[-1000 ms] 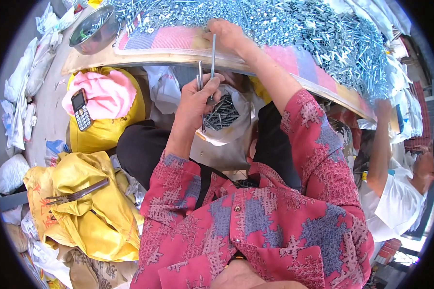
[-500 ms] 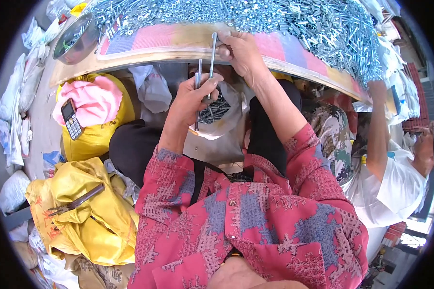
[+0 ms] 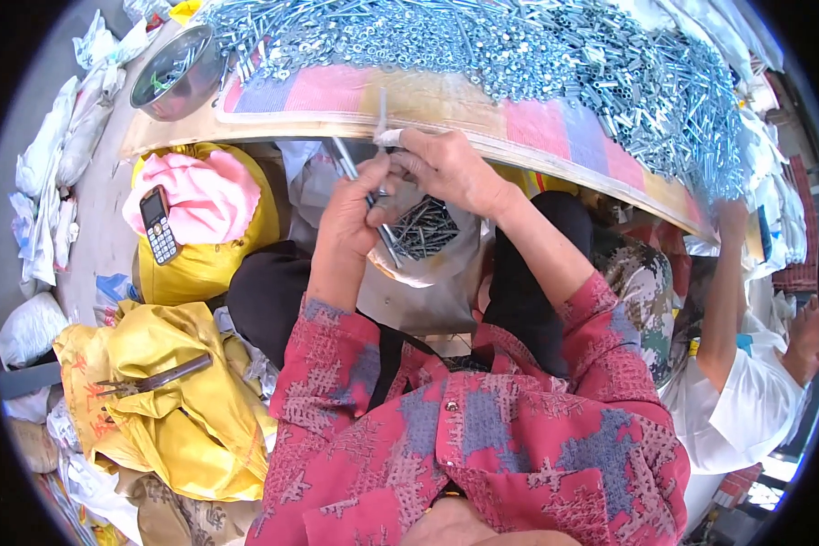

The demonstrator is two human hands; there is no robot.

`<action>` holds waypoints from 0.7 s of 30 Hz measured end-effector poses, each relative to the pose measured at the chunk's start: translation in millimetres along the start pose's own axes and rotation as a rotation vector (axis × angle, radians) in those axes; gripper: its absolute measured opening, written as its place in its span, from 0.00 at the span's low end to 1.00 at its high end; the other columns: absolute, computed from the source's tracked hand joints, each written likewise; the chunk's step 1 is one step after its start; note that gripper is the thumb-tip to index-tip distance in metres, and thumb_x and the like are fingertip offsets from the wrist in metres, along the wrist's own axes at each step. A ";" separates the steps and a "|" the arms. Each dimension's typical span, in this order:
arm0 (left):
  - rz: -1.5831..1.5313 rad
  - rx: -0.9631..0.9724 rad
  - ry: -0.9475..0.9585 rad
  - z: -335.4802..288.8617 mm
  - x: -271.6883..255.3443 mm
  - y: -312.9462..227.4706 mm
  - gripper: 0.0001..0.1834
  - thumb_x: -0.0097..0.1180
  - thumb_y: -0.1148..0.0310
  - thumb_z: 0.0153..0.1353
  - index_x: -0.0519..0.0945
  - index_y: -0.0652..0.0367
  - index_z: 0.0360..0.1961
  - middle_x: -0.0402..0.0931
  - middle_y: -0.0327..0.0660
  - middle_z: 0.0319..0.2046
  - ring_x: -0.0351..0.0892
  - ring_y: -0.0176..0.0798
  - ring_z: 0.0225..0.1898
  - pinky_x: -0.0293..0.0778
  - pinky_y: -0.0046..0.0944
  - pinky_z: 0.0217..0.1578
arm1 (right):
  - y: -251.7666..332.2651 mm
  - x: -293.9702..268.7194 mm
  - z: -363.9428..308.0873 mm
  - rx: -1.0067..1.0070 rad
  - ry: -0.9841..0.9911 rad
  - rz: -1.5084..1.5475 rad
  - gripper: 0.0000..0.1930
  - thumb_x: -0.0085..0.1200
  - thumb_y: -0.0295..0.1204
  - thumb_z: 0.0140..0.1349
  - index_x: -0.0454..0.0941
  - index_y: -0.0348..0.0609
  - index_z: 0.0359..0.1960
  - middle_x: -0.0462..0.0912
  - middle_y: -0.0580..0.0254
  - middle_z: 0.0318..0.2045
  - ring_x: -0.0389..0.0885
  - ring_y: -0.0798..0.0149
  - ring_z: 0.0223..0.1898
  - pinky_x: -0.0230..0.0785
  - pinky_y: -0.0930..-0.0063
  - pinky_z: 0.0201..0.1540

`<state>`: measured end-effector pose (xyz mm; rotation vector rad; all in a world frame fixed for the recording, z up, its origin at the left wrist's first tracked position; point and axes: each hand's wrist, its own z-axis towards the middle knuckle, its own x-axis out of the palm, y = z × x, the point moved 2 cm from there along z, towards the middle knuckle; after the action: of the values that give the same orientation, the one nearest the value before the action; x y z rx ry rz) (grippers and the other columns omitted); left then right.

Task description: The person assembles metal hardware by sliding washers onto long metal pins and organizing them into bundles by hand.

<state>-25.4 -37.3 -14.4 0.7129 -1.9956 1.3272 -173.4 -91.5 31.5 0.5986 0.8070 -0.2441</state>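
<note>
My left hand (image 3: 348, 214) is closed round long, thin metal bolts (image 3: 343, 156), whose ends stick out above and below the fist. Right beside it, my right hand (image 3: 455, 175) pinches another long bolt (image 3: 383, 111) that points up and looks blurred. The fingertips of both hands meet or nearly meet, so the lower part of this bolt is hidden. Under the hands, a white bag (image 3: 460, 264) between my knees holds many similar dark-looking bolts (image 3: 423, 229).
Across the far side runs a low table (image 3: 187, 135) heaped with bolts, nuts and sleeves (image 3: 537, 55). A metal bowl (image 3: 159, 107) stands at its left end. A phone (image 3: 157, 227) lies on a pink cloth (image 3: 211, 196) over a yellow sack (image 3: 255, 273). At right, another person's arm (image 3: 726, 291) reaches to the heap.
My right hand has come down and left from the table edge to my left hand, bringing the bolt along. The whole view has shifted slightly.
</note>
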 end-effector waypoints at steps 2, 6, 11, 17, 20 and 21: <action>0.043 0.069 -0.069 -3.7 -2.5 -6.5 0.12 0.60 0.64 0.60 0.78 0.63 0.35 0.73 0.35 0.21 0.59 0.21 0.13 0.51 0.21 0.11 | -17.5 -8.3 21.9 0.084 0.007 -0.083 0.09 0.54 0.29 0.60 0.78 0.41 0.40 0.82 0.50 0.32 0.80 0.46 0.34 0.73 0.61 0.35; 0.157 0.147 -0.116 -5.5 2.9 -0.4 0.12 0.61 0.65 0.60 0.77 0.63 0.35 0.74 0.36 0.22 0.61 0.22 0.14 0.50 0.21 0.11 | -104.9 -2.0 72.3 0.274 -0.094 -0.454 0.12 0.54 0.36 0.58 0.78 0.50 0.43 0.80 0.51 0.39 0.80 0.46 0.38 0.74 0.56 0.41; 0.209 0.167 -0.125 -10.5 2.8 -4.4 0.11 0.60 0.66 0.60 0.77 0.65 0.33 0.73 0.37 0.21 0.59 0.22 0.11 0.51 0.20 0.10 | -120.2 -14.6 102.2 0.362 -0.167 -0.597 0.12 0.53 0.36 0.58 0.79 0.54 0.44 0.79 0.54 0.41 0.80 0.48 0.39 0.74 0.57 0.41; 0.263 0.128 -0.119 -13.3 -2.9 2.5 0.11 0.60 0.65 0.60 0.78 0.63 0.34 0.75 0.37 0.21 0.60 0.21 0.13 0.51 0.20 0.11 | -79.3 21.1 68.0 -0.002 -0.114 -0.571 0.10 0.53 0.32 0.58 0.81 0.52 0.40 0.80 0.64 0.42 0.78 0.52 0.43 0.74 0.61 0.45; 0.261 0.102 -0.062 -15.4 1.9 2.7 0.10 0.60 0.65 0.60 0.78 0.62 0.34 0.75 0.37 0.22 0.61 0.21 0.14 0.51 0.20 0.11 | -85.4 -4.4 42.9 0.052 -0.084 -0.625 0.09 0.55 0.32 0.56 0.81 0.50 0.38 0.80 0.63 0.42 0.78 0.53 0.41 0.74 0.62 0.43; 0.257 0.102 -0.062 -18.0 3.5 3.1 0.10 0.60 0.65 0.60 0.78 0.62 0.34 0.75 0.37 0.22 0.61 0.21 0.14 0.51 0.20 0.11 | -86.7 -13.6 37.7 0.041 -0.116 -0.639 0.09 0.55 0.32 0.56 0.81 0.50 0.38 0.80 0.63 0.42 0.78 0.53 0.41 0.74 0.62 0.41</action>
<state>-26.2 -19.8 -8.3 0.5627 -2.1368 1.5819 -196.6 -184.0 26.5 0.3451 0.8641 -0.8734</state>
